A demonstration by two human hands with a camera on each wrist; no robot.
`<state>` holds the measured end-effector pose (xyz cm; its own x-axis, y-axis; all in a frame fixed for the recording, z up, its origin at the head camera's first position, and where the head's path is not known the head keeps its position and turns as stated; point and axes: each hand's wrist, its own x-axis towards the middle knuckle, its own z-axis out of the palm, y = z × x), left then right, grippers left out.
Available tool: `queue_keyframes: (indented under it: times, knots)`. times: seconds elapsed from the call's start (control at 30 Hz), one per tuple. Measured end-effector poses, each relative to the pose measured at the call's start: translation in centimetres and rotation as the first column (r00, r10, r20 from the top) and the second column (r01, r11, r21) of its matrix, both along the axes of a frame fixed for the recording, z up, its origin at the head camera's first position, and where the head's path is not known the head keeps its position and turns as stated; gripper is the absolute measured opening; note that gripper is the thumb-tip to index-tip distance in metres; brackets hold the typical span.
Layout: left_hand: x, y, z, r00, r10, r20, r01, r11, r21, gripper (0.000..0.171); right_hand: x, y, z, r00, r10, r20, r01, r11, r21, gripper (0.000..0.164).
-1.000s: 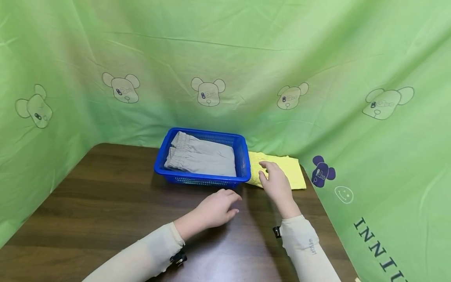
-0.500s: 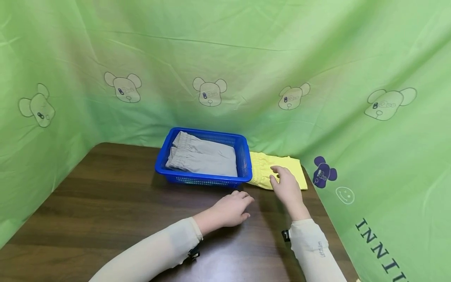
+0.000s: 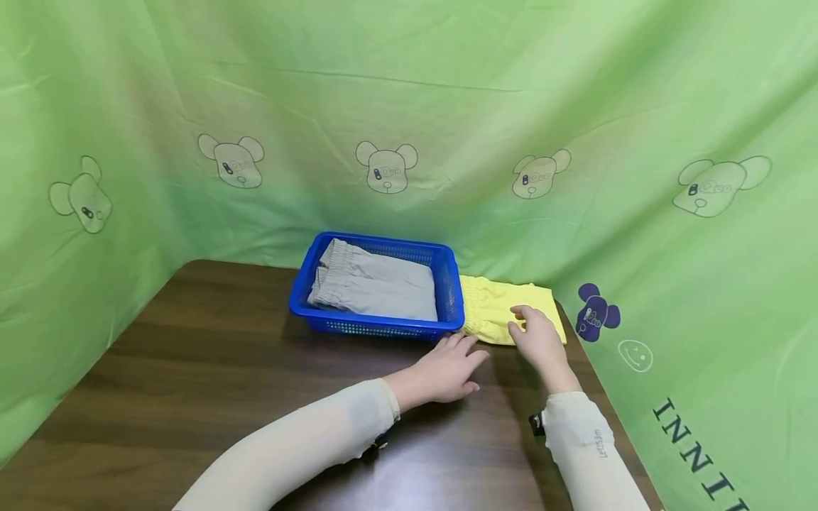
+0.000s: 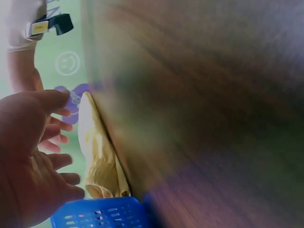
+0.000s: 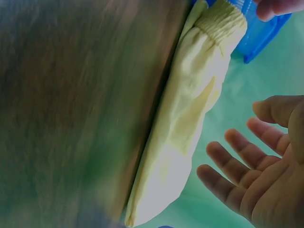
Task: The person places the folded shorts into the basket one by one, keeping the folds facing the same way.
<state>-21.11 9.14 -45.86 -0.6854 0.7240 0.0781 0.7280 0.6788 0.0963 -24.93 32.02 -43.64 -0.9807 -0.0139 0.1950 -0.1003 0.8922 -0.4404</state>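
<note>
Folded yellow pants (image 3: pixel 498 305) with a gathered elastic waistband lie on the table, right beside a blue plastic basket (image 3: pixel 377 325). Inside the basket are folded grey pants (image 3: pixel 383 284), their waistband toward the left. My right hand (image 3: pixel 540 344) hovers over the yellow pants, fingers spread and holding nothing; the right wrist view shows a gap between this hand (image 5: pixel 256 166) and the fabric. Near the basket's front right corner is my left hand (image 3: pixel 447 370), its fingers loosely extended and nothing in them. Whether its fingertips touch the basket, I cannot tell.
The dark wooden table (image 3: pixel 224 369) stretches out in front and to the left. Green cloth (image 3: pixel 447 85) printed with bear heads hangs behind and at both sides, close to the basket and the yellow pants.
My left hand has moved right and forward, toward the yellow pants' near left corner. My right hand has shifted slightly right over them. Basket and both pants have stayed in place.
</note>
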Motion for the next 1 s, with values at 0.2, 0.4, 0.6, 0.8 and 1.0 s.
queue_keyframes:
  times: [0.2, 0.4, 0.6, 0.8, 1.0]
  knots:
    - [-1.5, 0.9, -0.6, 0.999, 0.012, 0.049, -0.014, 0.999, 0.047, 0.064, -0.8, 0.9, 0.3, 0.999, -0.002, 0.036, 0.002, 1.000, 0.012, 0.045]
    - [-2.9, 1.6, -2.1, 1.000, 0.009, 0.000, -0.009, 1.000, 0.004, 0.071, -1.1, 1.6, 0.4, 0.997, -0.020, 0.069, 0.018, 0.999, 0.027, 0.045]
    - [-3.8, 3.2, -3.0, 0.997, 0.052, -0.062, -0.053, 0.998, -0.016, 0.074, -1.6, 2.5, 0.2, 0.994, -0.042, 0.105, 0.038, 0.999, 0.031, 0.047]
    - [-4.9, 4.9, -2.5, 0.992, 0.116, -0.052, -0.118, 0.992, -0.042, 0.074, -2.0, 3.4, -0.1, 0.993, -0.063, 0.105, 0.058, 0.997, 0.053, 0.047]
    - [-5.5, 5.4, -1.9, 0.979, 0.198, 0.043, -0.196, 0.979, -0.051, 0.073, -2.1, 3.7, -0.7, 0.992, -0.069, 0.101, 0.061, 0.995, 0.079, 0.047]
